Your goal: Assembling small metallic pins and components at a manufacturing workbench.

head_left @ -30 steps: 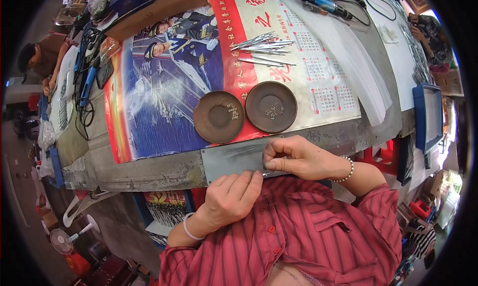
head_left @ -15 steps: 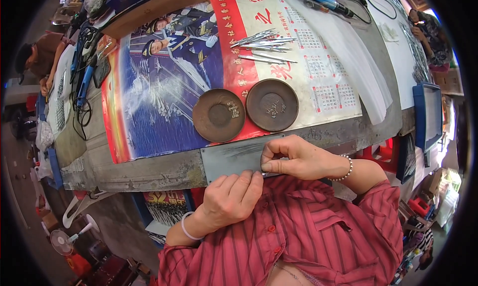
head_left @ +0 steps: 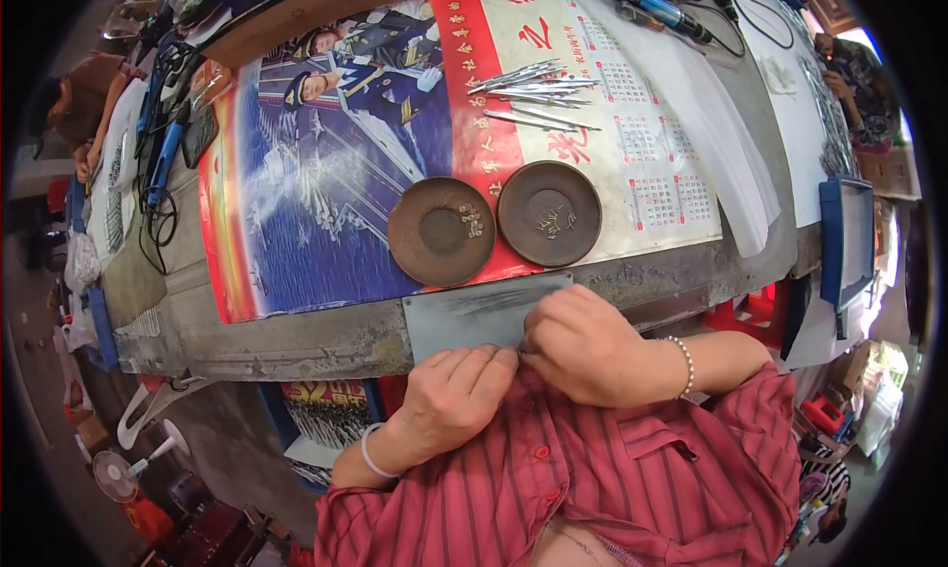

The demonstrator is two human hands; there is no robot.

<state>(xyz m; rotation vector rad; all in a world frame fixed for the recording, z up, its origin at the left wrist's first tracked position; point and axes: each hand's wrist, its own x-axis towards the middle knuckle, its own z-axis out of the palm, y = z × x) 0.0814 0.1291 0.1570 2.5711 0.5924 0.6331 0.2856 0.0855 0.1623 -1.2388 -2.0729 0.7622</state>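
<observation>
Grey plate [head_left: 446,326] lies partly hidden by left hand [head_left: 449,397] and right hand [head_left: 595,354], fingers curled, clamped or not I can't tell; loosening could drop something tiny.

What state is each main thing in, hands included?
left hand, curled, grip hidden
right hand, curled, grip hidden
grey plate, lying flat, dark-streaked, partly covered
left brown dish, upright, holding small pale pieces
right brown dish, upright, holding small metallic pieces
slim metal rods, loosely piled
poster, spread out, printed side up
</observation>
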